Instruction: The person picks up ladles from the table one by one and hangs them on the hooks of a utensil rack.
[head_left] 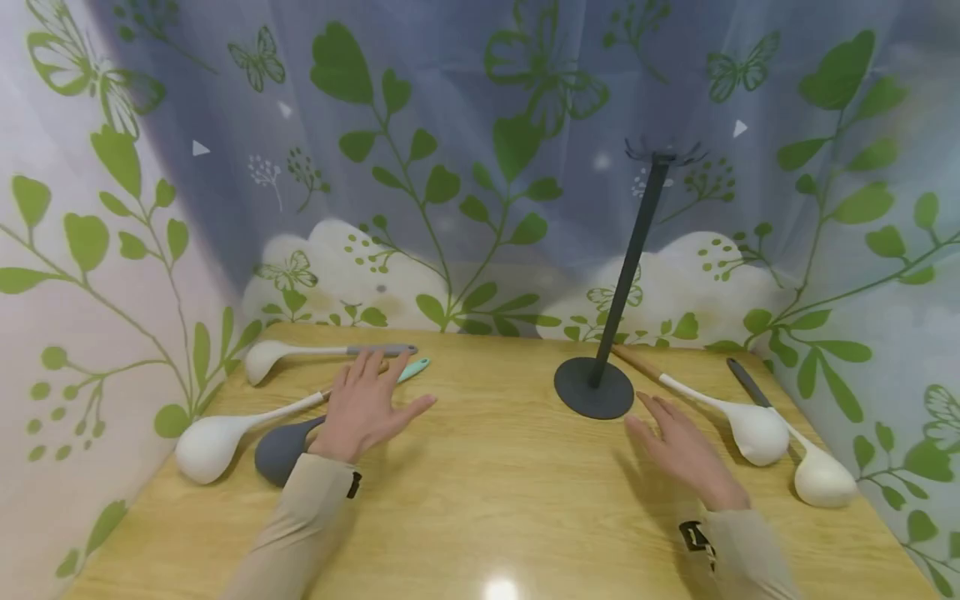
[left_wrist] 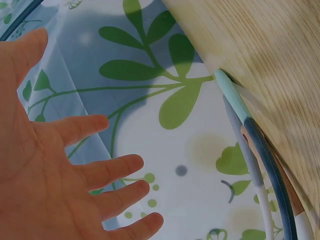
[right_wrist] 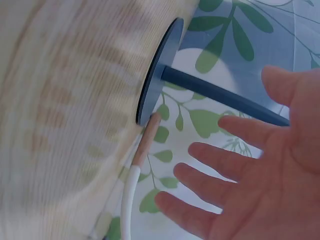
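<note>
With fingers extended and holding nothing, the left hand (head_left: pixel 362 410) hovers by three smooth, round-bowled ladles (head_left: pixel 207 450) and the right hand (head_left: pixel 688 454) by one dark, disc-based, hook-topped stand (head_left: pixel 624 292) and two pale ladles (head_left: pixel 759 435), on a wood-grained worktop (head_left: pixel 480 492) before leaf-printed sheeting (head_left: pixel 442 150).

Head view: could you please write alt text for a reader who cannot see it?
A person's left grip and right grip, both open and empty, hover above a wooden table. Three ladles lie on the left and two more ladles on the right, with a black hook stand upright between them.
</note>
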